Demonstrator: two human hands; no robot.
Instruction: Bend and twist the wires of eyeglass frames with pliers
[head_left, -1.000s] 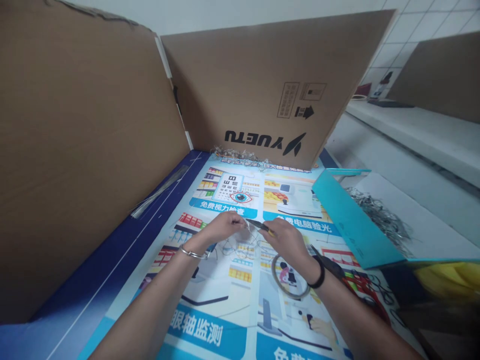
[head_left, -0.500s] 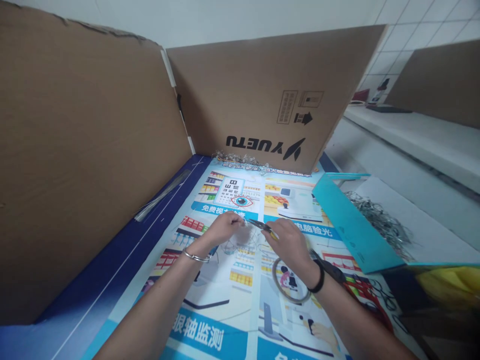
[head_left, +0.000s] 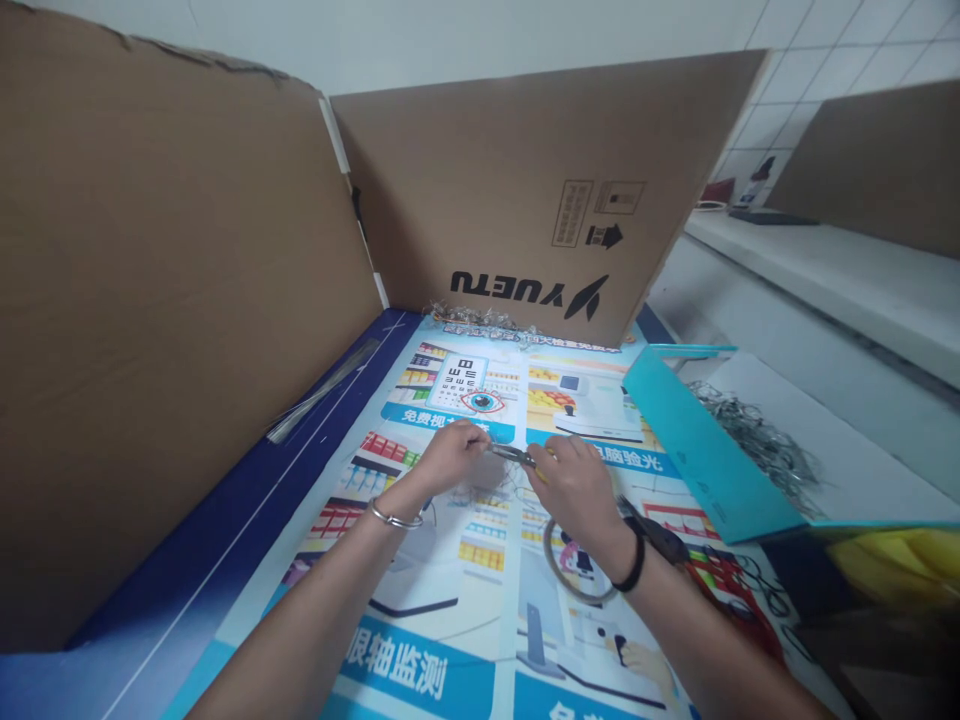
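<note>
In the head view my left hand point(head_left: 454, 455) is closed in a pinch on thin wire point(head_left: 484, 492), whose faint loops hang below the fingers. My right hand point(head_left: 574, 485) wraps round a pair of pliers point(head_left: 511, 453) with yellow on the handles. The pliers' jaws point left and meet the wire at my left fingertips; whether they grip it is too small to tell. Both hands are just above a printed poster point(head_left: 420, 650) spread on the table. Under my right wrist lies a roll of tape point(head_left: 551, 560).
A turquoise box point(head_left: 705, 460) with a heap of wire pieces point(head_left: 757, 440) stands at right. Beside my right forearm lie a dark tool point(head_left: 660, 537) and red-handled tools point(head_left: 739, 600). Cardboard panels point(head_left: 510, 180) rise behind and at left. Straight wires point(head_left: 322, 395) lie at left.
The pliers have tilted flatter, and their jaws have shifted slightly down and left against my left fingertips. My left hand has hardly moved.
</note>
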